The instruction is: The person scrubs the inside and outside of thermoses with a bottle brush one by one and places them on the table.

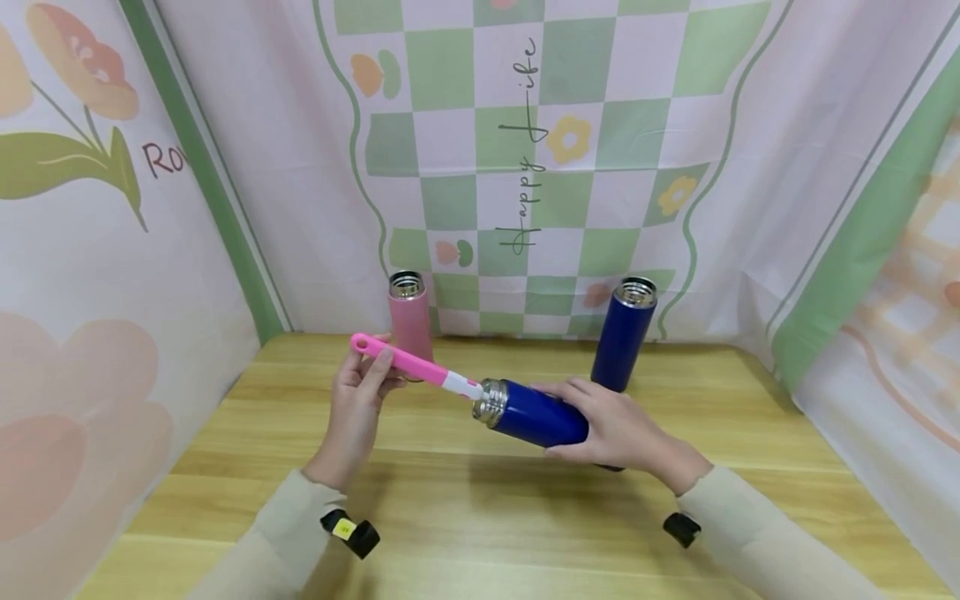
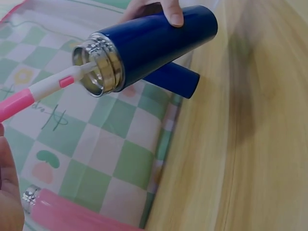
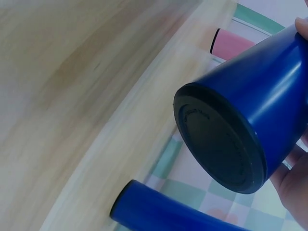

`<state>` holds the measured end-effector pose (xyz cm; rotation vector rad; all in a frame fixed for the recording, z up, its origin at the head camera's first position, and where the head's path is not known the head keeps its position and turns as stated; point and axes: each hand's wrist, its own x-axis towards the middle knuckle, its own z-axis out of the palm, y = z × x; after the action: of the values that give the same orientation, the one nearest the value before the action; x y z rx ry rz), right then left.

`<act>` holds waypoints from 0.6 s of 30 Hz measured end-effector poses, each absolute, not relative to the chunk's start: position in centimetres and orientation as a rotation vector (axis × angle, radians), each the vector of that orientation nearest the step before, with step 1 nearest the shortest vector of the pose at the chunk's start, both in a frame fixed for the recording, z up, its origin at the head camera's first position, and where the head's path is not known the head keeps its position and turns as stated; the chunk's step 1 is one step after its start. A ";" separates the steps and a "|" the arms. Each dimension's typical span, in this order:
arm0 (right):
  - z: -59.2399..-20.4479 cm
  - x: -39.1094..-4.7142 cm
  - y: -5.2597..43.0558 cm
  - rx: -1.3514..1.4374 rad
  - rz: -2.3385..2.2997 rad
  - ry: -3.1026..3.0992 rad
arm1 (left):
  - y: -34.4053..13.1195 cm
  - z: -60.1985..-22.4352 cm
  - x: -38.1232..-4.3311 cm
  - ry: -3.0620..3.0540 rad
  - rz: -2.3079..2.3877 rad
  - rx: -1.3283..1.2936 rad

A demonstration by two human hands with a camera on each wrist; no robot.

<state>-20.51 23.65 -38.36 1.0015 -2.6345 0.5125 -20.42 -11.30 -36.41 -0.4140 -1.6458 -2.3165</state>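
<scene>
In the head view my left hand pinches the pink handle of a bottle brush. The brush's white neck enters the open steel mouth of a blue thermos bottle, and its head is hidden inside. My right hand grips this bottle round its lower body, tilted above the table with the mouth to the left. The left wrist view shows the white neck inside the threaded rim. In the right wrist view the bottle's dark base faces the camera.
A pink bottle stands lidless at the back left, behind my left hand. Another blue bottle, also lidless, stands at the back right. Both are on the wooden table, in front of a checkered cloth.
</scene>
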 end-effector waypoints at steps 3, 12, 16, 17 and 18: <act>-38.2 -20.6 24.0 0.992 0.514 -2.649 | -11.5 -36.2 -20.5 -1.638 -2.310 -0.414; -37.9 -20.7 24.9 0.992 0.519 -2.650 | -12.4 -35.8 -20.7 -1.574 -2.337 -0.389; -37.8 -20.8 25.3 0.980 0.502 -2.628 | -13.0 -35.7 -20.8 -1.530 -2.368 -0.366; -37.7 -20.8 25.3 0.981 0.501 -2.623 | -13.1 -35.6 -20.8 -1.523 -2.371 -0.361; -37.6 -20.8 25.4 0.986 0.498 -2.619 | -13.3 -35.5 -20.8 -1.524 -2.369 -0.360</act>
<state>-20.76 25.38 -37.65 0.9856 -2.6189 0.4984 -20.82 -13.29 -35.52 -0.3598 -1.5237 -2.3685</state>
